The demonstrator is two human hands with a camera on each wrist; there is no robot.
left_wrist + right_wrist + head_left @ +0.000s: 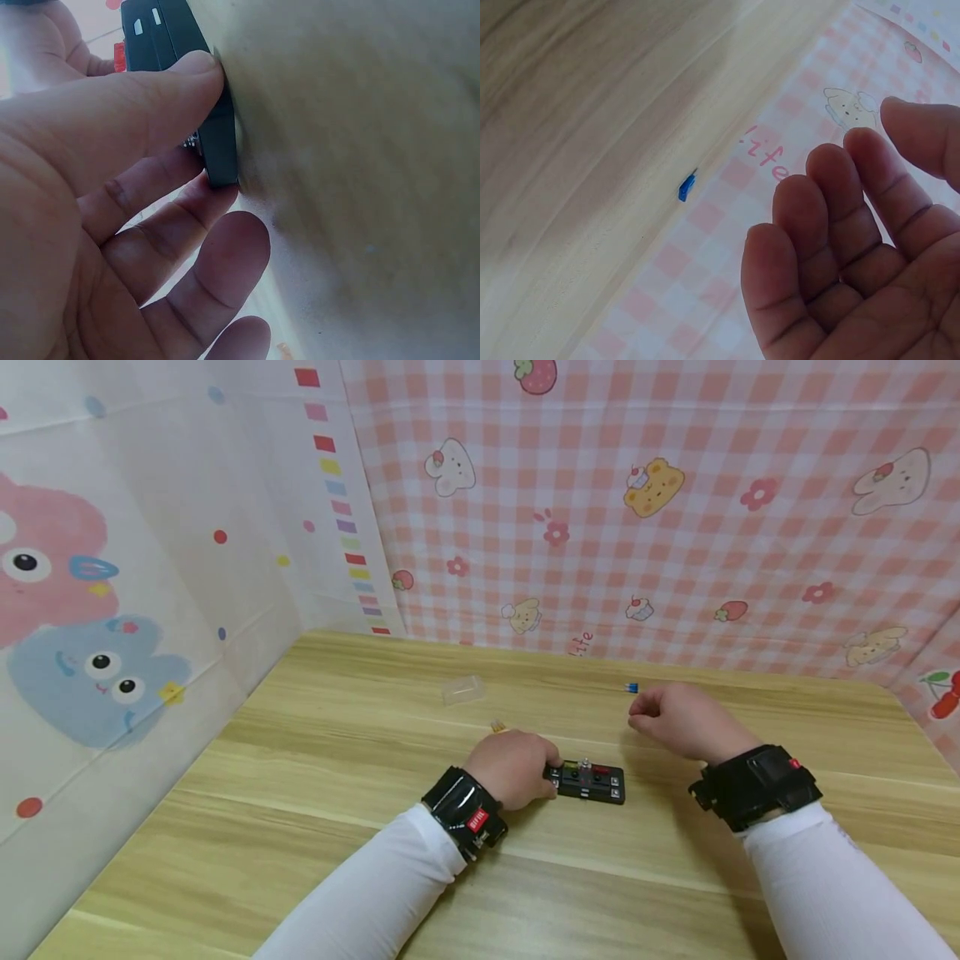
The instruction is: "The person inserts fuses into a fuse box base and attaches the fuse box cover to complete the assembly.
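A black fuse block (604, 786) lies on the table, with a few coloured blade fuses and a clear one seated in it. My left hand (512, 768) grips its left end; in the left wrist view the thumb lies along one side of the block (219, 146) and fingertips touch the other. Just above the table my right hand (686, 718) hovers with loosely bent fingers and nothing in them. A blue blade fuse (632, 688) lies slightly beyond those fingertips, apart from them in the right wrist view. Behind the left hand lies a small orange-yellow fuse (498, 726), partly hidden.
A clear plastic cover (463, 690) lies on the wooden table (337, 743) behind the left hand. A pink checked cloth (570, 485) hangs along the back edge, close to the blue fuse. White printed cloth (247, 468) hangs at the left.
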